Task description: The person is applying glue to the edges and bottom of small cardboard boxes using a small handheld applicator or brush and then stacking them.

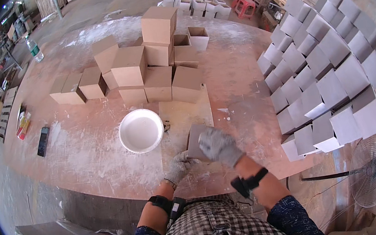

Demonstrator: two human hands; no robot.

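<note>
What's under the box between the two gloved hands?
A tan board shows beyond the box, on the table. Directly underneath, the box, left hand and right hand hide the view, so contact is unclear.

Workshop: smeared, scuffed worktable (88, 152), stacked brown boxes (127, 73), white boxes (333, 47) in rows, wire-caged fan (371, 167).

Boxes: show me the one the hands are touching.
The lone box right of the white bowl, with the left hand and right hand both on it; no hand touches any of the others.
</note>
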